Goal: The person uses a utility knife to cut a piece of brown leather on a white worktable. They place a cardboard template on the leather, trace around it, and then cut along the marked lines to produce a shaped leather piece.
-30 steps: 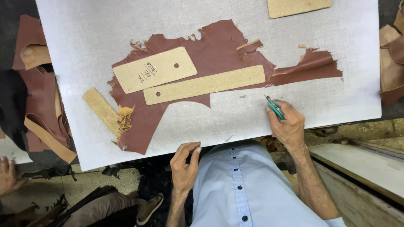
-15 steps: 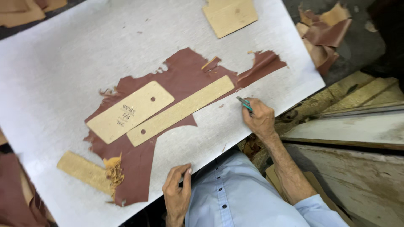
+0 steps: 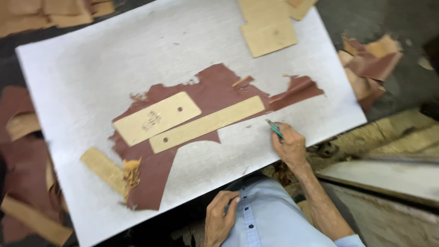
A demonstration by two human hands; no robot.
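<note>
— What colours lie on the cutting board [image 3: 91, 68]?
— The board itself is pale grey, faintly mottled. The leather piece [image 3: 210, 91] on it is reddish brown, with a tan underside showing at its frayed corner [image 3: 131, 170].
— And the templates?
— The long strip template [image 3: 208, 124] and the wider template [image 3: 157, 118] are plain light tan, the wider one bearing dark scribbled marks.
— The knife?
— The knife [image 3: 274, 128] in the right hand [image 3: 289, 146] is teal. The shirt [image 3: 270, 215] is light blue with dark buttons.

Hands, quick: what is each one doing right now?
Left hand: closed loosely, holding nothing, resting at the table edge.
Right hand: closed on a green-handled knife.
</note>
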